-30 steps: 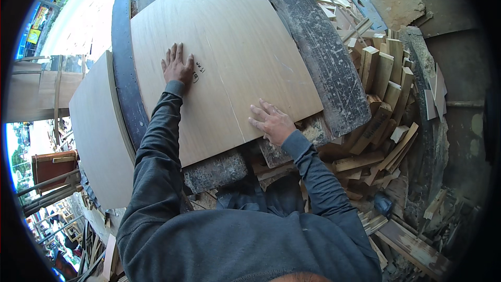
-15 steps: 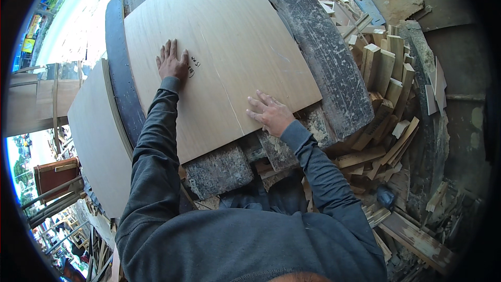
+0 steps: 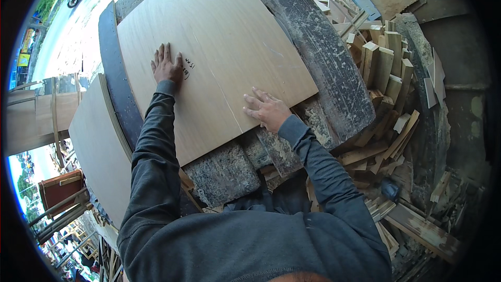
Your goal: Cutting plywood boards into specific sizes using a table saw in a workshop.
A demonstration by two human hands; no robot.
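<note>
Left hand (image 3: pixel 168 68) and right hand (image 3: pixel 268 110) are resting flat, gripping nothing, on wood panel (image 3: pixel 235 36); it's lying on desk (image 3: pixel 323 62), stretching out ahead. Right is sitting closer to near edge.

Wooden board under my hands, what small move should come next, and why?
Perhaps a gentle, even push forward. The left hand rests well in on the board and the right hand lies by its near edge; both have spread fingers and neither grips an edge, so sliding looks easier than lifting.
</note>
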